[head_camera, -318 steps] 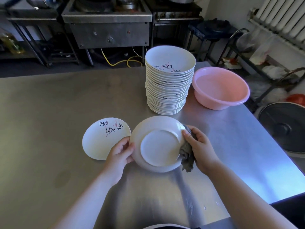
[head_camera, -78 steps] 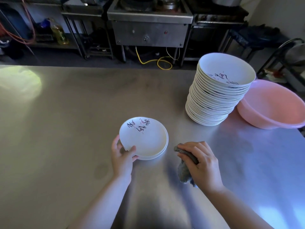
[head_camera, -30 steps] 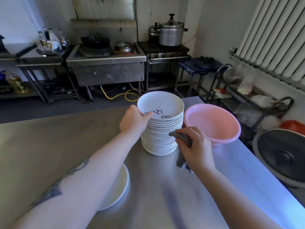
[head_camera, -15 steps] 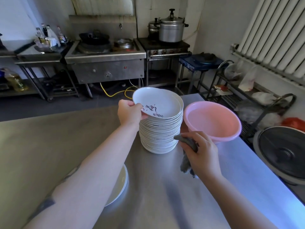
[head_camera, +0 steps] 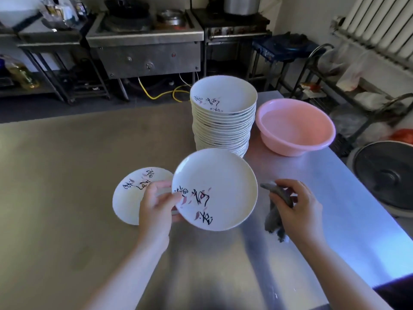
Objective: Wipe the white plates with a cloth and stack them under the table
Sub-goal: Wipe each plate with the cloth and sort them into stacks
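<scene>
Now lifted clear of the tall stack of white plates [head_camera: 223, 117], where it sat on top half a second ago, and held just in front of that stack above the steel table [head_camera: 67, 175]: one white plate [head_camera: 214, 189], face up, black brush lettering showing, pinched at its left rim by the left hand [head_camera: 158, 205], thumb over the edge. To the right of the held plate, apart from it: the right hand [head_camera: 295, 206], fingers curled round a bunched grey cloth [head_camera: 276, 209]. Left of the stack and lower, partly hidden by the left hand: wiped plates [head_camera: 131, 195] lying flat, probably two though hard to count. Just right of the stack, a pink basin [head_camera: 295, 128]. Likely meaning: a fresh plate fetched, wiping not yet begun, many plates left, nothing yet moved under the table.
</scene>
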`<control>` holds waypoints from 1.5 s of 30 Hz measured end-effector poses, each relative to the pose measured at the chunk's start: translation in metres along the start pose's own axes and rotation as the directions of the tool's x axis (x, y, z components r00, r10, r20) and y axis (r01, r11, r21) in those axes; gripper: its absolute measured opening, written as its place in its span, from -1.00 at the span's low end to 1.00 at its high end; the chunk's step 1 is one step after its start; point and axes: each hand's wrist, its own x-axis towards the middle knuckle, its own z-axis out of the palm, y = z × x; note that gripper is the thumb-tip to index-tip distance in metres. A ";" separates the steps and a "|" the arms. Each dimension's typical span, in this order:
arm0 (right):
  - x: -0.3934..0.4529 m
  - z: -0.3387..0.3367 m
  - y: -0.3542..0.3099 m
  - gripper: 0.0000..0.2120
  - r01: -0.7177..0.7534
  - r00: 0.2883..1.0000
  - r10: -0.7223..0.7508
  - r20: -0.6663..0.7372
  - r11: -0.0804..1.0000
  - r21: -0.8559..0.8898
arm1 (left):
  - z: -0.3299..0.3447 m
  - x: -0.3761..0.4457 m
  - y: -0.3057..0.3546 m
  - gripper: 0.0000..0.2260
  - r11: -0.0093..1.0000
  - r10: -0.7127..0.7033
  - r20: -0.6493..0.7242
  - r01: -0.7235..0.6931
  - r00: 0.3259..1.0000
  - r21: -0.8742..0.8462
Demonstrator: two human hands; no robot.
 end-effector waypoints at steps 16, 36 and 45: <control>-0.057 0.040 0.011 -0.80 0.112 0.970 -0.108 0.216 0.994 -0.008 | -0.022 -0.010 -0.123 -0.76 0.963 -0.178 0.050 0.163 0.983 0.215; -0.070 0.116 0.025 -0.76 0.530 0.601 -0.342 0.722 0.847 -0.039 | -0.033 -0.002 -0.131 0.18 0.555 -0.010 0.463 -0.380 0.886 0.740; -0.042 0.092 0.048 -0.81 0.415 0.768 -0.215 0.603 0.884 -0.213 | -0.032 -0.003 -0.129 0.19 0.557 -0.010 0.441 -0.361 0.898 0.748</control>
